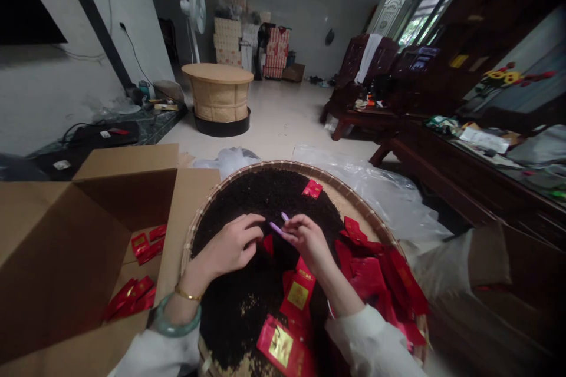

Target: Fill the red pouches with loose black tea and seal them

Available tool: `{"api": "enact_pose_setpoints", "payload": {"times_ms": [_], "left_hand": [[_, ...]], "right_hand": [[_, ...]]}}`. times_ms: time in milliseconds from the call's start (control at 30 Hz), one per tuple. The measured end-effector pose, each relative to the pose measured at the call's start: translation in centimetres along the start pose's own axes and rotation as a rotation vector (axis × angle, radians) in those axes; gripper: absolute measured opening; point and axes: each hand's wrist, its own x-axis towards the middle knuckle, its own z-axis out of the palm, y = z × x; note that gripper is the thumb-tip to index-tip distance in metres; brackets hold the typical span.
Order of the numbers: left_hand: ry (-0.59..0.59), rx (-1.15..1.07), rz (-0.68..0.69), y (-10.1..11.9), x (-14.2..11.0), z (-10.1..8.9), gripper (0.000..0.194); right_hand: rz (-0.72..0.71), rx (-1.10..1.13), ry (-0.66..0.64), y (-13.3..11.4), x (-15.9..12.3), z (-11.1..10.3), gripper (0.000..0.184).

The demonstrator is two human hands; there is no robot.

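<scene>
A round woven bamboo tray (354, 199) holds a heap of dark loose tea leaves (260, 200). My left hand (232, 244) curls over the heap and pinches a small red packet (267, 244). My right hand (307, 240) is closed on a small purple scoop (280, 226) held right above that packet. Several red and gold foil packets (375, 271) lie on the tray's right side, and more lie under my right forearm, including one (282, 346) near the front edge. A single red packet (312, 189) rests at the far side of the heap.
An open cardboard box (66, 247) at my left holds several red packets (144, 244). Clear plastic sheeting (380, 185) lies behind the tray. A dark wooden table (477, 171) runs along the right. A round bamboo drum (219, 94), fan and stacked cartons stand far back.
</scene>
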Motion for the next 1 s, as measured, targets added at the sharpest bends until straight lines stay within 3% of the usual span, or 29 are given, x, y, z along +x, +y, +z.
{"api": "enact_pose_setpoints", "payload": {"times_ms": [100,233,367,533,667,767,867,1000], "left_hand": [[0.042,-0.054,0.020,-0.3,-0.2,-0.2,0.026],[0.056,-0.113,0.017,-0.5,-0.1,0.4,0.026],[0.112,-0.183,0.027,-0.9,-0.1,1.2,0.025],[0.200,-0.268,0.021,-1.1,-0.2,2.1,0.025],[0.252,-0.305,0.062,-0.9,-0.1,2.8,0.025],[0.301,-0.340,0.093,-0.9,0.1,3.2,0.026],[0.321,-0.387,0.074,-1.2,0.2,3.4,0.027],[0.302,-0.472,0.004,-1.7,0.1,4.0,0.025]], "right_hand": [[-0.073,-0.298,-0.092,0.6,-1.8,-0.2,0.026],[-0.376,-0.574,-0.150,-0.4,-3.1,1.0,0.035],[-0.627,-0.864,-0.402,-1.7,-3.1,1.9,0.026],[-0.701,-1.170,-0.673,-2.4,-3.1,2.2,0.006],[-0.724,-1.252,-0.659,-1.9,-3.2,2.4,0.003],[-0.763,-1.376,-0.665,-1.1,-3.0,2.4,0.014],[-0.869,-1.578,-0.670,-0.8,-2.9,2.4,0.021],[-0.997,-1.653,-0.585,-1.5,-3.1,2.5,0.014]]}}
